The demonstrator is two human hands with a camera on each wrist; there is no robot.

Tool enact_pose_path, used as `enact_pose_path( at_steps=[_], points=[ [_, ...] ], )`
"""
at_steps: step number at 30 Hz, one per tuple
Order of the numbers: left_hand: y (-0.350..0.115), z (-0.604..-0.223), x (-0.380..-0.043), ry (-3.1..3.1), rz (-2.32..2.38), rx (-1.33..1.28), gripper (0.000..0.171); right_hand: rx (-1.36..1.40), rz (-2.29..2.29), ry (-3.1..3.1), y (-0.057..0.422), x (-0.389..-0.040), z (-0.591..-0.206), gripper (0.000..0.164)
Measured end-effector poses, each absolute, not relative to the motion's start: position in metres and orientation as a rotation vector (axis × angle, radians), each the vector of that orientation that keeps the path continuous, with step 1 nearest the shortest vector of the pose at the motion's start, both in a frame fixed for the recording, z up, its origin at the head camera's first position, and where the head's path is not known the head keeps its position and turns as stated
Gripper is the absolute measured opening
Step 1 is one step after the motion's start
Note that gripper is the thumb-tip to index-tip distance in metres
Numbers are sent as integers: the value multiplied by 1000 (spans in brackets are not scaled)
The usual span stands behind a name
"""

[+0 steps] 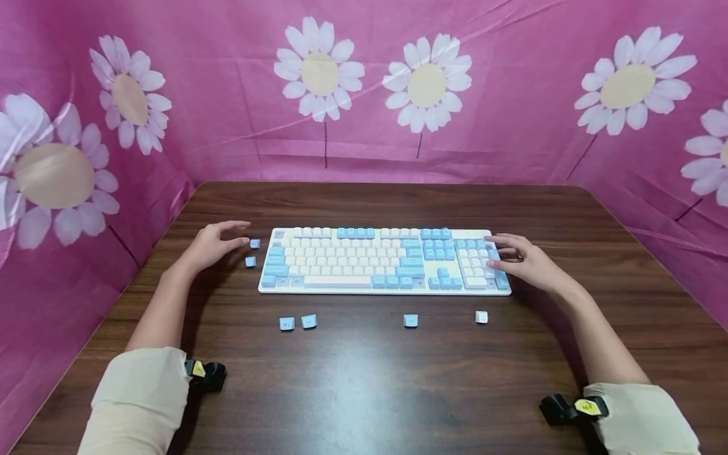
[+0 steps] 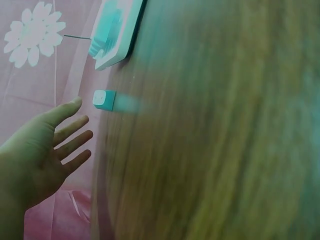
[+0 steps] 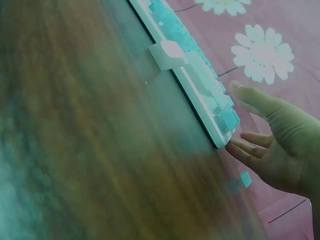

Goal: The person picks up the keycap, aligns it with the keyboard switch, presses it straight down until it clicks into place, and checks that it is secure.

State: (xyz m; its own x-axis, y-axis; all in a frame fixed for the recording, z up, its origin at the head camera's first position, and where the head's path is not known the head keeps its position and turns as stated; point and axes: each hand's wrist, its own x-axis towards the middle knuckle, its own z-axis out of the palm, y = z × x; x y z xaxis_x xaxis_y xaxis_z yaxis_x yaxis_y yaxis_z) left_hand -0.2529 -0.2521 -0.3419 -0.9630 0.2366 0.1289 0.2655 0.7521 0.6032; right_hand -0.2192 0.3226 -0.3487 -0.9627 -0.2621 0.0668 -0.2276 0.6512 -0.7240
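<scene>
A white and light-blue keyboard [image 1: 352, 261] lies on the wooden table with bare key spots, several of them along its bottom row. My left hand [image 1: 213, 245] hovers off its left end, fingers extended, beside two blue keycaps, the far one [image 1: 254, 244] and the near one [image 1: 250, 262]. In the left wrist view, the left hand's [image 2: 37, 152] fingers are spread and hold nothing. My right hand [image 1: 526, 260] is at the keyboard's right end, thumb over the number pad and fingers loosely bent. A small blue keycap [image 3: 245, 179] shows beyond that end in the right wrist view.
In front of the keyboard lie two blue keycaps on the left, one flat [image 1: 287, 323] and one turned [image 1: 309, 321], another blue keycap [image 1: 411, 321] and a white keycap [image 1: 481, 317]. Pink cloth [image 1: 375, 148] with daisies surrounds the table [image 1: 352, 379].
</scene>
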Motion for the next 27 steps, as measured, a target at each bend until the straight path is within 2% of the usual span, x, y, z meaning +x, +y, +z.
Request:
enact_pose_path(
  at_steps=[10,27],
  points=[
    [-252,-350,-257,-2875,-1091,-483,34,-274,-1249,2755,323,-220,-355,52],
    [-248,-364,-266,-2908,-1022,-476,30,-271,-1274,2746,327,-218,-360,50]
  ],
)
